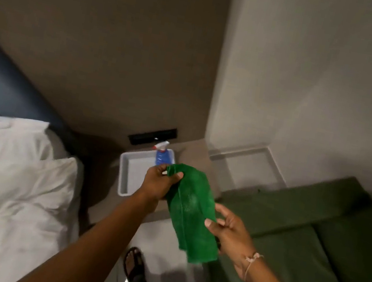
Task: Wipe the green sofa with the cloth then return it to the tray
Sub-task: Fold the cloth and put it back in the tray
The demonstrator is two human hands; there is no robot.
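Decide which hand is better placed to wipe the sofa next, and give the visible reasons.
Probably the right hand: it touches the cloth's lower part on the side nearest the sofa. The left hand pinches the top corner over the tray, farther away.

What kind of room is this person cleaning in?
Probably a hotel room or bedroom. A bed with white linen and a padded headboard sits on the left, a green sofa on the right, and between them a bedside ledge holding a tray with a spray bottle.
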